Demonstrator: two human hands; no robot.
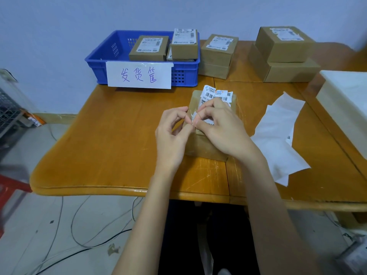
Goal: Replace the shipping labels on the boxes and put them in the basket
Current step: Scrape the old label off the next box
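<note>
Pale blue wall is seen behind an orange wooden table (pixel 119 135). At the left, one blue basket (pixel 103 62) is placed, tagged with a paper sign (pixel 139 74) reading 发货筐; three labelled boxes (pixel 149 49) are held in it. At centre, one box (pixel 200 143) is set on the table, its torn shipping label (pixel 216 95) (barcodes visible, text unreadable) pinched by the left hand (pixel 170 133) and right hand (pixel 220 128). Four stacked boxes (pixel 282 44) are counted behind, with white backing paper (pixel 278 132) at the right.

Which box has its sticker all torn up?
The box under both hands, alone mid-table. Its label is ripped and peeling; the other boxes' labels lie flat.
</note>
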